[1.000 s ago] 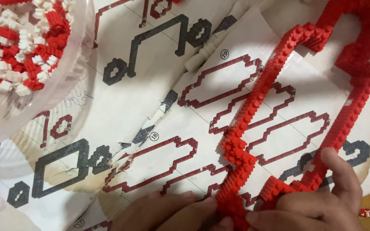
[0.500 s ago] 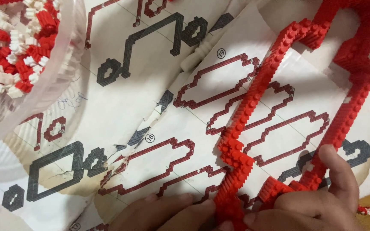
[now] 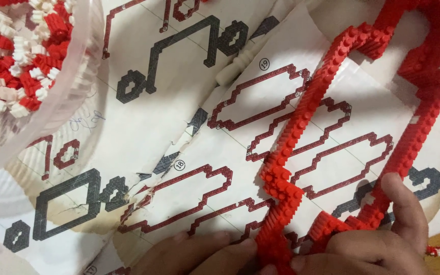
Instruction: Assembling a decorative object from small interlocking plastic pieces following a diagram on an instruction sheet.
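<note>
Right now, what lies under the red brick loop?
The red brick loop rests on a torn instruction sheet with outlined shapes. Both hands cover its lower end.

Torn printed instruction sheets (image 3: 143,117) cover the surface under even indoor light.

The red brick outline (image 3: 301,127) looked like hard plastic, studded all over and a bit glossy. The instruction sheet (image 3: 143,127) under it was matt paper, creased and torn along the folds. The bowl (image 3: 72,97) was clear, smooth plastic with a sheen, full of small red and white plastic bricks (image 3: 11,56).
</note>
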